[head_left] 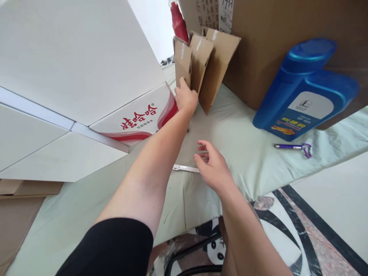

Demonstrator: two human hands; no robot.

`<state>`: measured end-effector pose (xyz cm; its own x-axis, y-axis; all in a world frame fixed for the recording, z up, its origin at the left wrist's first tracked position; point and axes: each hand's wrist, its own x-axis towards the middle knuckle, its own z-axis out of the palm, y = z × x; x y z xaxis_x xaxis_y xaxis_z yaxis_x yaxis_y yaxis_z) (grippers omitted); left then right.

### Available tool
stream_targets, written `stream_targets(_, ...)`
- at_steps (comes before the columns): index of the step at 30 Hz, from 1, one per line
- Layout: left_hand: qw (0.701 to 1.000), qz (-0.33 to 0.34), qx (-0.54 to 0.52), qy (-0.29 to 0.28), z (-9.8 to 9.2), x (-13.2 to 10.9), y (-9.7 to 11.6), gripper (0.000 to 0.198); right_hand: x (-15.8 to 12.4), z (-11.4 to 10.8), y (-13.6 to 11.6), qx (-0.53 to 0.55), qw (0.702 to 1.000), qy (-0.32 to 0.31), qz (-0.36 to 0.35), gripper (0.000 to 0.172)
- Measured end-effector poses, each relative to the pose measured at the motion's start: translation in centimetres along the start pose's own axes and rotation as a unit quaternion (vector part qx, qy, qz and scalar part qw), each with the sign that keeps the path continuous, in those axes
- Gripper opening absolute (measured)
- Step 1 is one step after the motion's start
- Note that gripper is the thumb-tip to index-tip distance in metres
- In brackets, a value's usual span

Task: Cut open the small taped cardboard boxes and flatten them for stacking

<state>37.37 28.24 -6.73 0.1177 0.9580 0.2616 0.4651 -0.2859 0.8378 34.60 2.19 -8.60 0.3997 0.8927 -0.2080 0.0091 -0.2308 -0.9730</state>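
Note:
Three narrow cardboard boxes stand side by side, leaning slightly: a left one (183,61), a middle one (199,53) and a right one (220,57). My left hand (186,96) reaches forward and grips the lower part of the left box. One finger lies on its face; the other fingertips are partly hidden. My right hand (214,165) hovers nearer to me, fingers apart and loosely curved, holding nothing. Just left of it lies a slim white tool (185,168), its right end hidden behind the hand.
White panels and a red-and-white printed carton (140,119) stand at left. A blue jug (301,92) and a large brown carton (258,42) are at right. A purple pen-like tool (290,146) lies on the pale cloth (238,134). A red bottle (178,23) stands behind the boxes.

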Motion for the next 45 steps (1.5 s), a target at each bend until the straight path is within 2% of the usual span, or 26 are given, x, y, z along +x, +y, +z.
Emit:
stream_targets(3,1.000,0.003,-0.010,-0.029,0.8,0.7,-1.1,0.058,0.1,0.1,-0.3,0.004,1.000,0.004,0.006,0.045)
stream_targets(5,0.999,0.007,-0.015,-0.042,1.2,0.7,-1.6,0.063,0.1,0.3,-0.4,0.004,1.000,0.001,0.018,0.045)
stream_targets(10,0.999,-0.003,0.008,-0.033,2.2,-1.1,-1.8,0.081,-0.2,0.9,-0.6,0.007,1.000,-0.012,0.019,0.044)
stream_targets(14,0.995,0.048,0.063,-0.054,2.1,-2.3,-1.6,0.092,-0.3,0.9,-0.7,0.014,1.000,-0.005,0.026,0.043)
stream_targets(16,0.994,0.028,0.088,-0.054,1.9,-2.3,-1.6,0.085,-0.2,0.8,-0.7,0.017,0.999,-0.004,0.028,0.043)
stream_targets(18,0.990,0.000,0.130,-0.058,1.7,-2.2,-1.5,0.069,-0.1,0.7,-0.7,0.019,0.999,-0.004,0.028,0.044)
stream_targets(20,0.983,0.003,0.173,-0.069,1.6,-2.2,-1.4,0.057,0.0,0.5,-0.6,0.019,0.999,0.001,0.027,0.045)
stream_targets(25,0.975,0.050,0.196,-0.087,1.4,-3.9,-1.5,0.056,0.1,0.0,-0.6,0.023,0.999,0.016,0.026,0.044)
stream_targets(29,0.976,0.105,0.167,-0.092,1.1,-5.7,-2.3,0.057,0.1,0.0,-0.7,0.025,0.999,0.016,0.024,0.045)
stream_targets(32,0.976,0.151,0.121,-0.100,1.1,-6.1,-2.9,0.056,0.0,0.3,-0.6,0.025,0.999,0.016,0.018,0.045)
stream_targets(36,0.972,0.152,0.050,-0.171,0.8,-5.6,-3.0,0.056,0.0,0.8,-0.5,0.022,0.999,0.020,0.014,0.044)
stream_targets(38,0.974,0.110,-0.012,-0.198,-0.3,-6.0,-2.8,0.056,0.1,1.1,-0.5,0.025,0.999,0.023,0.008,0.044)
stream_targets(40,0.974,0.057,-0.083,-0.203,-2.8,-7.6,-3.0,0.052,0.1,1.3,-0.7,0.029,0.999,0.023,-0.002,0.043)
stream_targets(42,0.973,0.034,-0.102,-0.204,-6.7,-10.5,-3.6,0.049,0.0,1.6,-0.9,0.029,0.999,0.022,-0.010,0.042)
stream_targets(44,0.969,0.014,-0.118,-0.214,-11.8,-14.4,-4.9,0.046,-0.1,1.9,-1.0,0.025,0.999,0.017,-0.013,0.042)
stream_targets(45,0.961,-0.020,-0.160,-0.224,-14.5,-16.5,-5.6,0.045,-0.2,2.1,-1.0,0.022,1.000,0.013,-0.015,0.042)
